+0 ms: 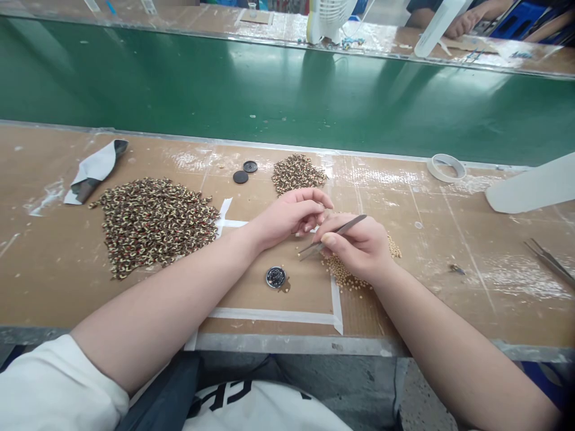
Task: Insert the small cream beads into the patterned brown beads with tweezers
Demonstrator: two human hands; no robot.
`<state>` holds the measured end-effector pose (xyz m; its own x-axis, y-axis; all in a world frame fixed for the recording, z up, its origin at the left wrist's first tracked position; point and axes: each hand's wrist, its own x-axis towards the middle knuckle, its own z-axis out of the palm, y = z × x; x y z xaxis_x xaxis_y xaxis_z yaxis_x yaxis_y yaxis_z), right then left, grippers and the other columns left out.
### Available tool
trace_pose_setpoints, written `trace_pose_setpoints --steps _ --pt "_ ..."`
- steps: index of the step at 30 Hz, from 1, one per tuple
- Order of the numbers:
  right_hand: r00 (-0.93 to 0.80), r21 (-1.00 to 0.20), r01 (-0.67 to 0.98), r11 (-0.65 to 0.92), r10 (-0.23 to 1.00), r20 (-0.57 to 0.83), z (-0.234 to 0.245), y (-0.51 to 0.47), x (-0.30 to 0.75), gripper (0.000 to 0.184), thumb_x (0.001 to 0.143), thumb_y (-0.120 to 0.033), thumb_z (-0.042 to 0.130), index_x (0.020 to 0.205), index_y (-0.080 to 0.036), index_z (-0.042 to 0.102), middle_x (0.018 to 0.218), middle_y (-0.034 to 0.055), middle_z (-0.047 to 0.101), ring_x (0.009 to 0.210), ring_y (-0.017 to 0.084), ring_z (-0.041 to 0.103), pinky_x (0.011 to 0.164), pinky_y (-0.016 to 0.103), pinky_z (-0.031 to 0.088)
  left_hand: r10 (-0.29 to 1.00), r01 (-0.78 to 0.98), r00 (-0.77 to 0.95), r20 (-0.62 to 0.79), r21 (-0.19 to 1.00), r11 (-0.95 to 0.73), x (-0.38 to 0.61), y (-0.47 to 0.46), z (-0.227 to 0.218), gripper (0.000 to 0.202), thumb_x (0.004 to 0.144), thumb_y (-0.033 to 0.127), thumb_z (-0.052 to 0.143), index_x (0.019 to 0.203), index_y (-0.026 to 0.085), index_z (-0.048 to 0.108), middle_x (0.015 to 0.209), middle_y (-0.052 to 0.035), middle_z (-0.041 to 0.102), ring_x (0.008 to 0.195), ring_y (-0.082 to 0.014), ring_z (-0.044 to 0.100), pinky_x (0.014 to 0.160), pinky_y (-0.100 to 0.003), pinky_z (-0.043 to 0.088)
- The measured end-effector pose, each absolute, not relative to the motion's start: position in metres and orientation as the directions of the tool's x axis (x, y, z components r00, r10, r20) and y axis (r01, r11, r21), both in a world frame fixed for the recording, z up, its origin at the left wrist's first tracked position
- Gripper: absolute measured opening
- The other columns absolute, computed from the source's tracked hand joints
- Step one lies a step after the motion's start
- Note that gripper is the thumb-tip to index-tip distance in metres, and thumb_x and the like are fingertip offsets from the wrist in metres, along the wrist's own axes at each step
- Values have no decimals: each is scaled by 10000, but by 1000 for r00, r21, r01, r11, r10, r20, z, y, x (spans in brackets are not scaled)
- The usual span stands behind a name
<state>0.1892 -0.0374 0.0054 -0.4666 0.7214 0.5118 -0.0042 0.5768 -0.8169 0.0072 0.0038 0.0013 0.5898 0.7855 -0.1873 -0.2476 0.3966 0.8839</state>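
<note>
My right hand [362,244] is closed on a pair of metal tweezers [344,228], whose tips point left and down over the table. Beside it, my left hand [299,214] has its fingers curled together near the right fingers; what they pinch, if anything, is too small to make out. Under my right hand spreads a pile of small beige beads [345,276]. A small round dish [275,277] of dark, glossy stuff sits in front of my hands. Just beyond the left hand lies a small pile of brown-and-cream pieces [299,172].
A larger pile of similar pieces [157,224] lies left, near a folded cloth-like scrap [96,172]. Two dark round discs [241,177] lie behind. At right are a tape roll [446,167], a whitish container [534,185] and other tweezers [550,260]. Beyond the green strip [269,96], another person's hand [465,24] shows.
</note>
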Motion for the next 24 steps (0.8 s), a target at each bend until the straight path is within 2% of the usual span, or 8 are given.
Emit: trace_pose_setpoints --steps 8,17,24 --pt "-489 -806 64 589 722 489 6 -37 188 145 984 -297 660 912 -201 742 859 48 756 813 169 717 768 330 583 793 -221 573 -205 894 391 7 3 3 185 872 199 618 1037 151 685 699 11 591 496 -38 444 453 -183 312" --pt "-518 -794 104 599 714 471 9 -38 187 178 982 -313 654 867 -195 724 842 61 746 795 179 702 798 360 588 809 -193 562 -174 923 333 8 2 1 122 896 232 631 982 156 673 695 18 572 500 -33 438 466 -174 321" --pt "-540 -761 128 636 689 484 9 -38 185 188 982 -322 666 855 -196 726 867 56 777 830 176 737 798 325 594 817 -161 552 -164 941 297 8 1 1 122 909 252 632 979 157 664 674 22 553 496 -34 433 467 -173 330"
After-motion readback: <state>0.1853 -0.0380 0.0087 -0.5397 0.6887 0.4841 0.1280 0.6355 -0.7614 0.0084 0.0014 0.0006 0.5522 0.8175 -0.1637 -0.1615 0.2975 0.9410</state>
